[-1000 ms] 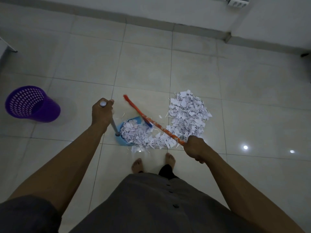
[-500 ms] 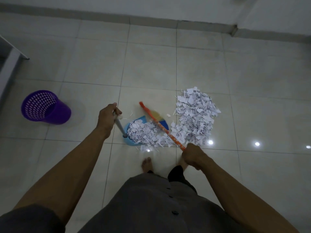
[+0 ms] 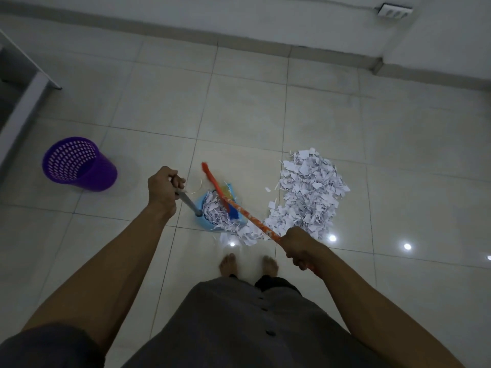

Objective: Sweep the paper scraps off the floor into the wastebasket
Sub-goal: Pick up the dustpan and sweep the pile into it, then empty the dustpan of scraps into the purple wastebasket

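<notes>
**Paper scraps (image 3: 310,192): one load in the pan, the big heap yet to go**

Far left, the purple wastebasket (image 3: 79,164) stands upright on the tiled floor (image 3: 159,107), well apart from the work. The left hand (image 3: 163,187) grips the top of the grey pole (image 3: 187,201) of a blue dustpan (image 3: 202,225). The pan sits on the floor and holds a mound of scraps. Across it slants the broom (image 3: 247,215), its coloured bristles blurred over the pan. The right hand (image 3: 296,248) is closed round the near end of the orange handle. To the right lies the main heap, with a trail of scraps running from it to the pan's lip, just ahead of the bare feet (image 3: 228,264).

The step in hand looks like sweeping scraps into the pan, with well under half gathered. The next move, I judge, is either more strokes drawing the heap leftward, or carrying the loaded pan level to the wastebasket and tipping it in without spilling.
</notes>
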